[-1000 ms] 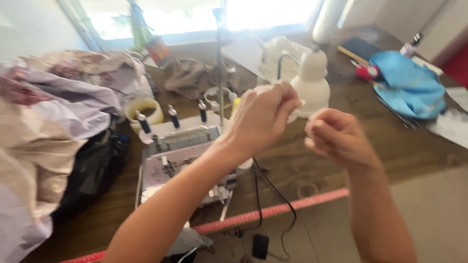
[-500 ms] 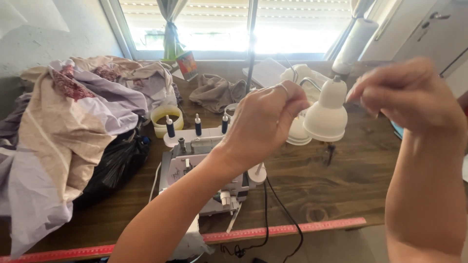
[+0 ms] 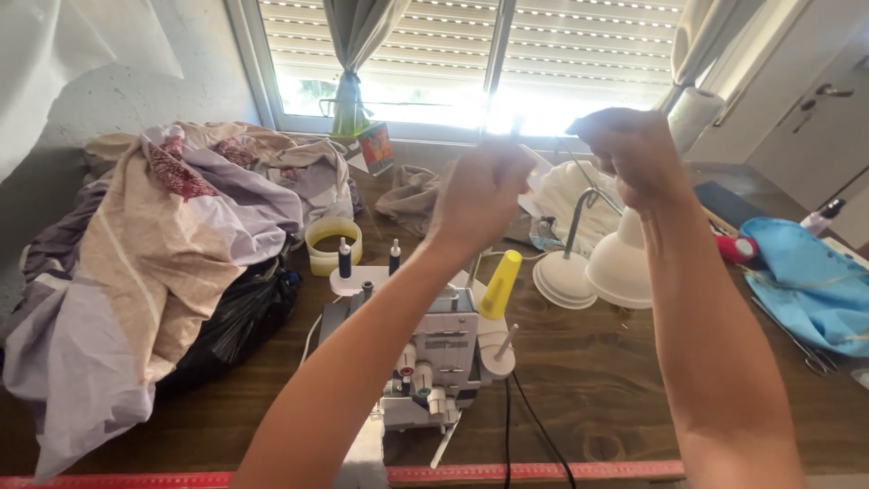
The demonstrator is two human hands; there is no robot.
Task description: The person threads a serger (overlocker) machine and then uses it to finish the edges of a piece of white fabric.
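Both hands are raised up in front of the window (image 3: pixel 471 63), above the serger (image 3: pixel 434 362). Left hand (image 3: pixel 480 195) is curling shut, fingers pinched together near the top; can't tell what it's pinching, prob. thread, too thin and washed out by backlight. Right hand (image 3: pixel 634 154) is closing into a loose fist w/ fingers tucked, also pinching smth too small to make out. Hands are sitting near each other, not touching. Serger is standing on the table (image 3: pixel 634 389) right below the left arm, w/ a yellow cone (image 3: pixel 500 285) on its right side. White lamp (image 3: pixel 615 263) is sitting just beside the serger, under the right wrist. Fabric pile (image 3: pixel 163 244) is lying at left, blue cloth (image 3: pixel 806 281) at far right.
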